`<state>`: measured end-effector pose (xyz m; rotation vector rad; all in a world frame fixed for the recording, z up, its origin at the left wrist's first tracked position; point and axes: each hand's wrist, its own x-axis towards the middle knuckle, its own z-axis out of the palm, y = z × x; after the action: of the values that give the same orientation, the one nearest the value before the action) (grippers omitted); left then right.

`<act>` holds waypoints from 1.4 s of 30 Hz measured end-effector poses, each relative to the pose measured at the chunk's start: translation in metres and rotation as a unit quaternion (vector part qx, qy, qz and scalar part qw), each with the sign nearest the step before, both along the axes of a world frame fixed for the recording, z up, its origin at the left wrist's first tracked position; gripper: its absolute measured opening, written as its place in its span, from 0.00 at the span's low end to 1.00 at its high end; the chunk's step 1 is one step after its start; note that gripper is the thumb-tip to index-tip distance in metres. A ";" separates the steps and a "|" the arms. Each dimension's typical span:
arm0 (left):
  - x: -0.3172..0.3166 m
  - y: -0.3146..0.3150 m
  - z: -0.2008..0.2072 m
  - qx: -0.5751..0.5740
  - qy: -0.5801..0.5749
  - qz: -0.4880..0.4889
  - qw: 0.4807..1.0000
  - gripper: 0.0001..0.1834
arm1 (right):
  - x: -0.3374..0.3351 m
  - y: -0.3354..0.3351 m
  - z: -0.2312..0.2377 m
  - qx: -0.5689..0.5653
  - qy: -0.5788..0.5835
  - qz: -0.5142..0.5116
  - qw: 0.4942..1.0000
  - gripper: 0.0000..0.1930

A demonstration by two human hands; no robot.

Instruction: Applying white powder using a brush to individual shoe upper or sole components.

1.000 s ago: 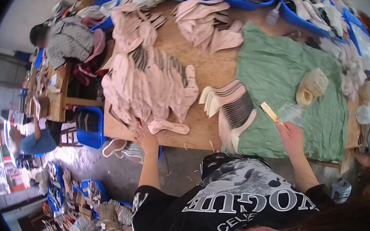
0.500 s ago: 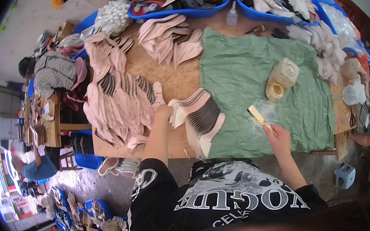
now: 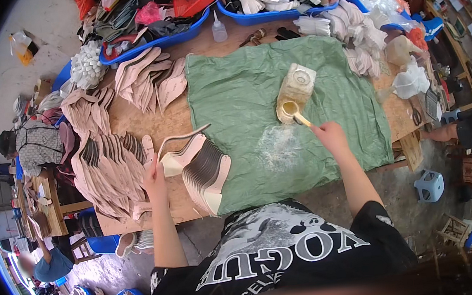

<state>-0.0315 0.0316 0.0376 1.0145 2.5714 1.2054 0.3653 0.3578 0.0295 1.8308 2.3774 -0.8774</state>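
Observation:
My left hand (image 3: pixel 155 180) is closed on the end of a single pink shoe insole (image 3: pixel 178 136), lifted edge-on above the table. Just under it, a fanned stack of insoles (image 3: pixel 208 171) with dark edges lies at the border of the green sheet (image 3: pixel 230 101). My right hand (image 3: pixel 331 137) grips a brush (image 3: pixel 302 118) by its handle. The brush's bristle end is down in the mouth of a tipped, yellowed plastic jug (image 3: pixel 297 85), so the bristles are hidden. A whitish smear marks the sheet below the jug.
More insoles lie in a large pile (image 3: pixel 111 177) and a smaller heap (image 3: pixel 148 78) on the wooden table (image 3: pixel 176 116). Blue tubs (image 3: pixel 273 15) of materials line the back, beside a squeeze bottle (image 3: pixel 218 29). Other people sit at left and right; a stool (image 3: pixel 430 185) stands right.
My left hand has raised one insole from the pile. My right hand has brought the brush from above the sheet into the jug's mouth. The whole view has shifted.

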 end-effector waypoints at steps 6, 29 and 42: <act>0.087 -0.001 0.031 0.221 -0.535 0.082 0.811 0.17 | -0.053 0.050 -0.011 0.017 -0.116 0.044 0.992 0.20; 0.147 0.014 -0.009 0.022 -0.710 -0.136 0.691 0.24 | -0.039 0.023 -0.024 -0.034 -0.112 0.060 0.991 0.24; 0.146 0.035 -0.039 -0.027 -0.697 -0.016 0.716 0.09 | -0.018 -0.165 -0.013 0.074 0.194 0.111 0.972 0.21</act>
<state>0.1145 0.0661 -0.0019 -0.0590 1.2958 1.1249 0.3475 0.1924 0.0160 1.5023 2.8832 -1.1475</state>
